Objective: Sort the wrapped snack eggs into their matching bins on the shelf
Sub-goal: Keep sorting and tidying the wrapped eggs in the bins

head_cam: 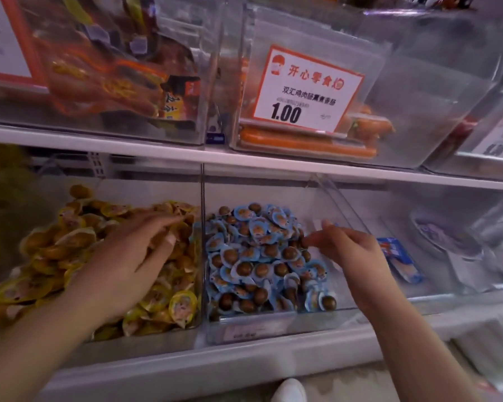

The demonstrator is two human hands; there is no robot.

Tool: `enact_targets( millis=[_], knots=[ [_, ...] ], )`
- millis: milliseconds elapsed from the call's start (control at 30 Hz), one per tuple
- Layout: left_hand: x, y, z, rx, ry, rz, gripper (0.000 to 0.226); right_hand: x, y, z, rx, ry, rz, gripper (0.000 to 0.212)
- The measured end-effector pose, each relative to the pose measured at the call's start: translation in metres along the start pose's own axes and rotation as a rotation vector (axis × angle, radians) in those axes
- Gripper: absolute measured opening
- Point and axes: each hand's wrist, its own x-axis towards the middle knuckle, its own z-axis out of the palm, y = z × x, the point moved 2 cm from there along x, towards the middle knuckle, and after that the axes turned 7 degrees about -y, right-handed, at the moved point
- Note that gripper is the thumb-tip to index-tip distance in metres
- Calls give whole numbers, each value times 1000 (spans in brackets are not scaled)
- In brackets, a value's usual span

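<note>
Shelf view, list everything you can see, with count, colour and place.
Yellow-wrapped eggs: many, yellow, lower left bin.
Blue-wrapped eggs: many, blue with brown eggs, lower middle bin.
Blue packet: one, blue, lower right bin.
Orange sausages: several, upper middle bin.
Price sign: one, orange-bordered white, on that bin.
Orange snack packs: several, upper left bin.
Left hand: over the yellow eggs.
Right hand: fingers pinched over the blue eggs; contents unclear.

Yellow-wrapped eggs (169,300), blue-wrapped brown eggs (259,256)

Bins open-topped — upper shelf (273,166) low overhead, divider (203,242) between.
</note>
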Motion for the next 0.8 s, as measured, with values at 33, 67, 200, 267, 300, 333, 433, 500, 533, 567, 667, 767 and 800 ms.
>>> enact_targets(
  millis=[33,67,200,267,300,333,433,500,533,567,667,767,800],
  knots=[
    [1,-3,4,78,-96,10,46,1,2,-1,72,42,-1,35],
    [2,-5,8,146,-189,20,52,1,2,0,145,73,-2,37],
    [2,-8,20,309,-390,-34,72,-2,-11,27,78,173,-155,33],
    [1,-8,18,348,-389,-58,70,-9,-22,55,21,150,-247,25],
    [1,-9,16,377,-369,-57,66,-13,-27,73,7,104,-288,20],
    [1,-10,12,422,-341,-45,60,-15,-31,92,-17,30,-319,17],
    [0,-23,-10,542,-275,-61,49,-16,-36,144,-171,-197,-414,29],
    [-6,-42,-34,606,-238,-137,45,-12,-37,166,-182,-227,-457,34],
    [-9,-52,-45,637,-232,-171,41,-9,-36,172,-167,-211,-462,33],
    [-13,-61,-54,639,-219,-192,35,-6,-35,177,-135,-190,-455,30],
    [-19,-64,-66,554,-134,-162,25,2,-30,184,55,-141,-400,30],
    [-7,-43,-57,510,-41,-58,36,8,-25,183,257,-75,-325,36],
    [0,-36,-51,446,-35,-40,36,10,-24,183,303,-60,-301,36]
  ],
)
